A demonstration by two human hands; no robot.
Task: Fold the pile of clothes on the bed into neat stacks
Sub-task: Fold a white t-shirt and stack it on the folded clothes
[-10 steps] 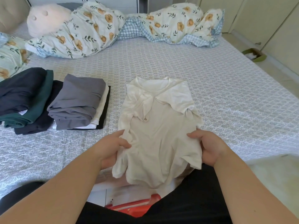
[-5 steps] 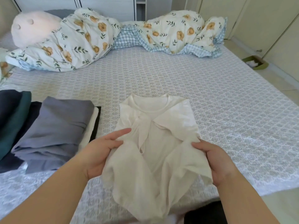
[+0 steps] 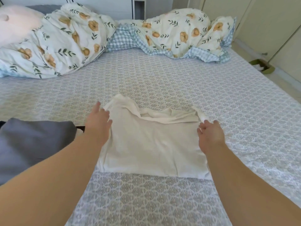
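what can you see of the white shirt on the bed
The white shirt is cream, of thin soft cloth. It lies folded in half on the patterned bed sheet, near edge straight, far edge rumpled with layers showing. The left hand rests on its left far corner and the right hand on its right far corner, fingers spread. A grey folded stack sits to its left, apart from it.

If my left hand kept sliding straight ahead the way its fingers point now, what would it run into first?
Nothing close by. The left hand points up the bed, past the cream shirt's far left corner. Ahead lies bare patterned sheet, then probably the floral duvet, though depth is hard to judge.
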